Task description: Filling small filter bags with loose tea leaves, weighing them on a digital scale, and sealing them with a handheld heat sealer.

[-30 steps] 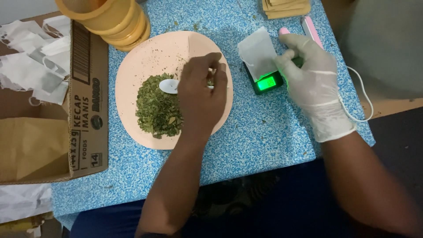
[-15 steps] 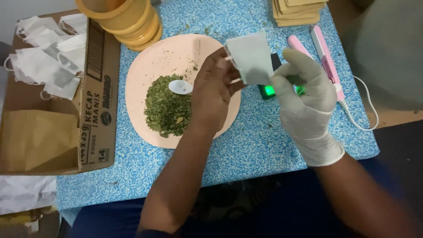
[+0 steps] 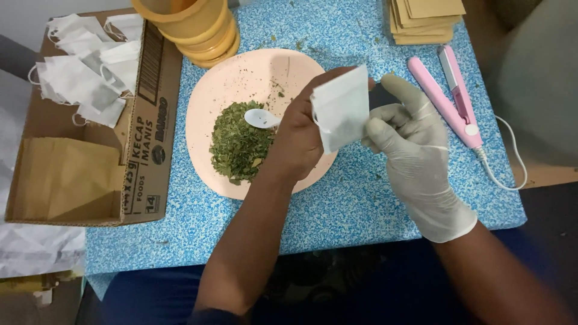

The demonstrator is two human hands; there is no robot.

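From the head view, my bare left hand (image 3: pixel 301 138) is pinched on a small white paper pouch (image 3: pixel 341 107) and also grips a white plastic spoon (image 3: pixel 260 118) over the pink plate (image 3: pixel 205 120), while my gloved right hand (image 3: pixel 409 144) is closed on the pouch's other edge, holding it above the plate's right rim. I judge the filling as barely under way: the heap of dried green leaves (image 3: pixel 238 144) is large, and many empty pouches (image 3: pixel 84 72) wait in the cardboard box (image 3: pixel 144 156). The blue tabletop (image 3: pixel 361 204) is open toward me, but yellow tubs (image 3: pixel 192 27), brown envelopes (image 3: pixel 424 18) and a pink sealer (image 3: pixel 448 90) crowd the far and right edges.
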